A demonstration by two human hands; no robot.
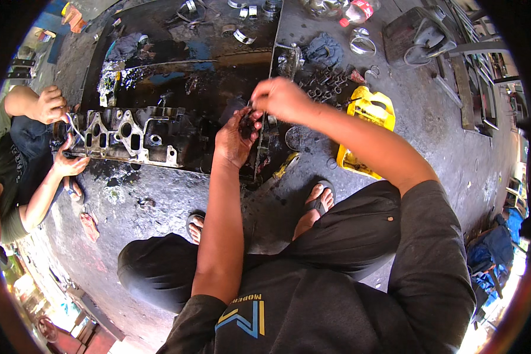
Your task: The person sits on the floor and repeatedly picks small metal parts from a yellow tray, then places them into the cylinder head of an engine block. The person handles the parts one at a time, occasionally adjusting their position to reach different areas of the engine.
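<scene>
My left hand is raised over the near right edge of a black, oily metal tray, palm up. Its fingers curl around a small dark, greasy part, whose kind I cannot make out. Just above it, my right hand is closed, its fingertips meeting the left fingers. Motion blurs the right hand, and anything pinched in it is hidden. To the left lies a long metal engine part with port openings, along the tray's near edge.
At the left, a co-worker's hands work a metal tool at the engine part's end. Right of the tray are several small metal parts, a dark rag, a cut yellow jug and a black jerrycan. Bearing shells lie on the tray.
</scene>
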